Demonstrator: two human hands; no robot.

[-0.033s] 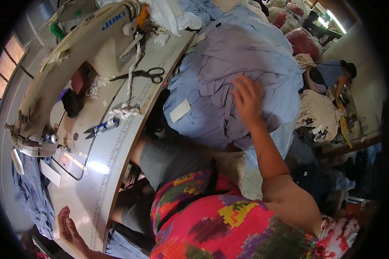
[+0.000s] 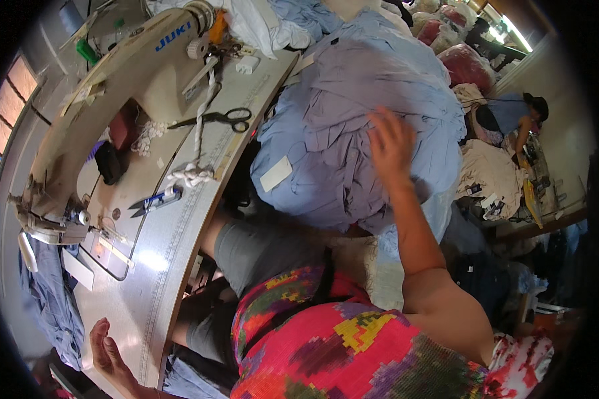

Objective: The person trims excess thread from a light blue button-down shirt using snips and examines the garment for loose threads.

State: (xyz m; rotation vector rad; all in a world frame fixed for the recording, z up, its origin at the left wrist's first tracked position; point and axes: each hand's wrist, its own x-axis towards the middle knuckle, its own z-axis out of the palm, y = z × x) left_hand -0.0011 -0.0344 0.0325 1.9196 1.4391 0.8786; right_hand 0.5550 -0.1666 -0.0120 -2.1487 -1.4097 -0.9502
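The right hand [image 2: 389, 143] lies on top of a big heap of blue cloth [image 2: 353, 126], at about 1 o'clock in the view. Its fingers [image 2: 379, 120] are spread wide and flat against the cloth, gripping nothing. The heap sits just off the counter's right edge, above the person's lap. A white tag [image 2: 276, 174] shows on the heap's near side, at 9 o'clock from the hand.

The left hand [image 2: 106, 352] rests at 7 o'clock, on the near end of the counter [image 2: 160, 266]. Its fingers are loosely open and hold nothing; the palm touches the counter's edge.

A sewing machine [image 2: 113, 86] stands along the counter at 10 o'clock. Black scissors [image 2: 223, 120] lie on the counter beside it, at 11 o'clock. Small blue snips [image 2: 154, 201] lie nearer, touching a twist of white cord [image 2: 190, 176]. More blue cloth [image 2: 53, 306] hangs off the counter's left side at 8 o'clock.

Another person [image 2: 512, 120] sits well apart at 2 o'clock, among piles of cloth.
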